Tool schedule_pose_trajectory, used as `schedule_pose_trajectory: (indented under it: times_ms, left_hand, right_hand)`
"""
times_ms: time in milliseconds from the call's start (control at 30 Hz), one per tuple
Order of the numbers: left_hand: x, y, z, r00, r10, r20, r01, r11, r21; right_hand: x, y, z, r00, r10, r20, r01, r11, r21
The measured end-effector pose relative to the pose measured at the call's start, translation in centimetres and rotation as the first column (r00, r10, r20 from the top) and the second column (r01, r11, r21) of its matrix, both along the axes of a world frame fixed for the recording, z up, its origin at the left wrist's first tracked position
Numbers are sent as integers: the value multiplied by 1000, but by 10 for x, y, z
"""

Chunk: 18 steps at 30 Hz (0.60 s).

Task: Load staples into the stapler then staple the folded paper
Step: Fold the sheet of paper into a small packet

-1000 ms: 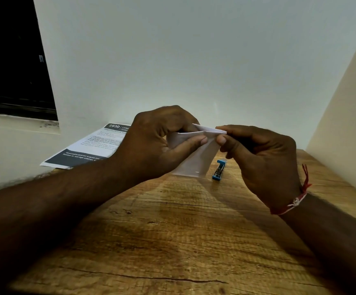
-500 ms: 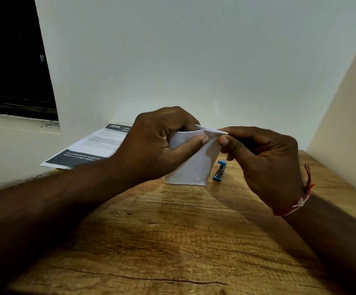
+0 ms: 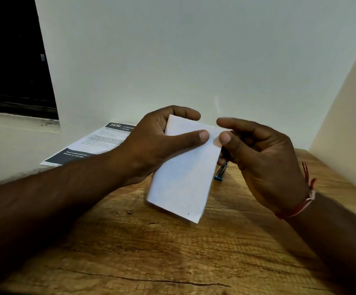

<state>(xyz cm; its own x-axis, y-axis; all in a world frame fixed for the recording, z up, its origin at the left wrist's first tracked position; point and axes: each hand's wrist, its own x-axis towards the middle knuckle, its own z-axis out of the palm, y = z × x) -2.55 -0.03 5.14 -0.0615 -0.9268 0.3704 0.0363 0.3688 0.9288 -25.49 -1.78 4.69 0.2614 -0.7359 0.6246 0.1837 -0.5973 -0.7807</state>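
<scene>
A person's left hand (image 3: pixel 153 145) is gripping the folded paper (image 3: pixel 185 173) above the table (image 3: pixel 172 252); the right hand (image 3: pixel 257 158), loosely curled, is apparently just touching its corner. Aligning edges squarely matters before fetching the stapler (image 3: pixel 220 174) lying behind.

Wooden table (image 3: pixel 172 262) with blue stapler (image 3: pixel 220 173) and printed sheet (image 3: pixel 92 145) on it.

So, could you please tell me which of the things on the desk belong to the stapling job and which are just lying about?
Part of the job:
- folded paper, held in the left hand, right hand at its top corner
- blue stapler, on the desk behind the paper, mostly hidden

Lying about:
- printed sheet at the back left
</scene>
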Motion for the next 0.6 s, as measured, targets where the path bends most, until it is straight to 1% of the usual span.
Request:
schedule_pose_trajectory:
  times_ms: [100,200,400,600]
  left_hand:
    - [1,0,1,992,-117,-53,122,986,110]
    - [0,0,1,987,-150,-59,157,975,156]
    - [-2,2,3,979,-178,-102,196,956,216]
    - [-4,3,2,970,-204,-134,232,941,246]
  right_hand:
    - [-1,2,2,992,119,32,-121,988,100]
    - [1,4,2,983,178,47,-183,968,170]
    - [2,2,1,973,203,110,-226,935,272]
    - [4,3,0,968,233,94,-251,923,291]
